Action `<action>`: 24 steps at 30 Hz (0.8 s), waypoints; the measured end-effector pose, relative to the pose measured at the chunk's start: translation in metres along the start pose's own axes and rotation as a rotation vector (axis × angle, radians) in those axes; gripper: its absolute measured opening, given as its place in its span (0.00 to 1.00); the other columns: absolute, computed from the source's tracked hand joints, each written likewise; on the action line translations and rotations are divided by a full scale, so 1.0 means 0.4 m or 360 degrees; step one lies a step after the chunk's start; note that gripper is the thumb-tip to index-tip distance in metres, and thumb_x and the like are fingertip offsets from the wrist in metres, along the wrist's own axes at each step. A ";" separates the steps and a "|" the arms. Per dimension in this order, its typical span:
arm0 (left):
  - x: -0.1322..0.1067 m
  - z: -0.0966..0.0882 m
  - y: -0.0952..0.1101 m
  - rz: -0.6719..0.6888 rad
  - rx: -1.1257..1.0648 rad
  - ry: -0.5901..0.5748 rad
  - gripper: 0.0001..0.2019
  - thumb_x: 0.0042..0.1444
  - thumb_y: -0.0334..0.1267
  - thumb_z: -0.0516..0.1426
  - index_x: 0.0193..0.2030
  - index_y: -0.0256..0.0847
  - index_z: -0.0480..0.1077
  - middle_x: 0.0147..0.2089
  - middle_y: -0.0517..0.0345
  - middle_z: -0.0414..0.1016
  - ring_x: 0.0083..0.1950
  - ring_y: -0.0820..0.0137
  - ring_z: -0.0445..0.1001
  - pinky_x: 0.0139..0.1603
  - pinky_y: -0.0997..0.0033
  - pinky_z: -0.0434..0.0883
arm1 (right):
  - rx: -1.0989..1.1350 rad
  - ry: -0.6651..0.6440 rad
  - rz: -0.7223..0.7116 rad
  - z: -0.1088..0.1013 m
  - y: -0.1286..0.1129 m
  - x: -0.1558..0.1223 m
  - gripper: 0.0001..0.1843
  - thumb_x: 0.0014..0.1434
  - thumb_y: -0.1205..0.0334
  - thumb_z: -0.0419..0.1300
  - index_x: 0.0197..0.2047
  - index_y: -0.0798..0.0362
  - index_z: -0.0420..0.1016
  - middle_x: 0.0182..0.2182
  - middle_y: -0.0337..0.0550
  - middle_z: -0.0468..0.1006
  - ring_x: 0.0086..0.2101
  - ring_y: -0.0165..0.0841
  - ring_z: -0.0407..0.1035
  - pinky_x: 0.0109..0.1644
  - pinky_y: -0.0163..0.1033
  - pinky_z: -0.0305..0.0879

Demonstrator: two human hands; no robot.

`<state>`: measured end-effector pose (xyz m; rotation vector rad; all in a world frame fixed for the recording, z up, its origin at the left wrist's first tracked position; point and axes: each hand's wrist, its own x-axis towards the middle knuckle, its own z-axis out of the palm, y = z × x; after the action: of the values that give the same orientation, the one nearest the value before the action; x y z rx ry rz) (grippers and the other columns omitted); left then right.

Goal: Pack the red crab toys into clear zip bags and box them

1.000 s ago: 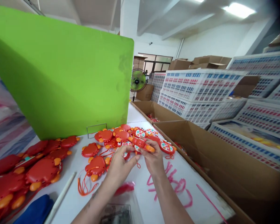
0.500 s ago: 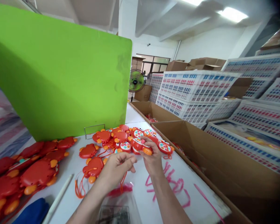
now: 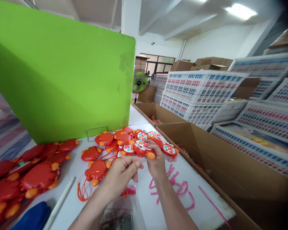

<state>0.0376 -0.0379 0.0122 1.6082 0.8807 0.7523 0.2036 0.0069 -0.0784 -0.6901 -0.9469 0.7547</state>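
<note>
My right hand [image 3: 155, 161] grips a red crab toy [image 3: 141, 149] with orange claws, lifted just above the white table [image 3: 158, 204]. My left hand [image 3: 121, 174] is closed in a pinch just left of it, fingertips pressed together near the toy's orange cord; what it pinches is too small to make out. A heap of the same red crab toys [image 3: 124, 139] lies right behind both hands, some showing coloured buttons.
More red crab toys [image 3: 36, 174] are piled at the left. A green divider board [image 3: 62, 83] stands behind. An open cardboard box [image 3: 220, 166] borders the table on the right, with stacked white crates [image 3: 201, 92] beyond. A clear plastic bag [image 3: 122, 214] and a blue object [image 3: 33, 218] lie near me.
My left hand drew back from the toy toward me and closed into a pinch. My right hand kept hold of the crab toy and turned it slightly.
</note>
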 end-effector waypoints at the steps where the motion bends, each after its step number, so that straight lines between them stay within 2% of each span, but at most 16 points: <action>1: 0.000 0.004 -0.002 0.0005 0.0015 -0.0013 0.19 0.57 0.52 0.52 0.30 0.36 0.69 0.20 0.63 0.65 0.23 0.76 0.58 0.27 0.76 0.56 | 0.0025 0.0004 0.0017 0.001 0.001 0.000 0.13 0.39 0.72 0.67 0.30 0.48 0.73 0.50 0.42 0.73 0.52 0.39 0.65 0.50 0.44 0.62; 5: 0.000 0.027 -0.018 0.0037 0.0003 -0.0112 0.18 0.57 0.51 0.52 0.32 0.36 0.70 0.21 0.64 0.64 0.23 0.77 0.56 0.26 0.77 0.55 | 0.0154 0.0067 0.0108 0.012 -0.003 -0.001 0.15 0.36 0.69 0.69 0.29 0.49 0.72 0.46 0.41 0.75 0.51 0.40 0.66 0.52 0.45 0.61; 10: -0.001 0.053 -0.026 0.0008 -0.0014 -0.0201 0.20 0.59 0.49 0.51 0.48 0.35 0.71 0.21 0.64 0.66 0.23 0.76 0.57 0.27 0.76 0.55 | 0.0266 0.0132 0.0261 0.027 -0.016 0.000 0.16 0.32 0.69 0.69 0.27 0.49 0.71 0.44 0.39 0.76 0.47 0.40 0.69 0.47 0.43 0.64; 16: -0.005 0.071 -0.014 -0.0006 0.0021 -0.0222 0.23 0.59 0.46 0.51 0.57 0.34 0.66 0.22 0.63 0.67 0.23 0.75 0.59 0.27 0.76 0.56 | 0.0280 0.0146 0.0274 0.030 -0.017 -0.004 0.17 0.35 0.69 0.67 0.31 0.48 0.71 0.44 0.39 0.76 0.46 0.38 0.69 0.47 0.43 0.66; 20: -0.007 0.071 -0.022 0.0041 0.0100 -0.0260 0.23 0.60 0.44 0.51 0.59 0.37 0.64 0.23 0.63 0.69 0.24 0.75 0.59 0.27 0.76 0.56 | 0.0289 0.0070 0.0242 0.029 -0.004 -0.006 0.16 0.40 0.67 0.66 0.34 0.45 0.70 0.42 0.37 0.76 0.45 0.36 0.70 0.50 0.45 0.66; 24: -0.008 0.073 -0.031 0.0044 0.0153 -0.0249 0.23 0.60 0.44 0.50 0.61 0.38 0.62 0.24 0.64 0.70 0.24 0.75 0.58 0.27 0.76 0.55 | 0.0316 0.0065 0.0242 0.027 0.006 -0.006 0.17 0.40 0.67 0.68 0.33 0.44 0.69 0.42 0.36 0.77 0.45 0.36 0.71 0.49 0.44 0.67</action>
<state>0.0588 -0.0538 -0.0058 1.7421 0.7929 0.6015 0.1924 0.0082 -0.0769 -0.6053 -0.7763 0.9517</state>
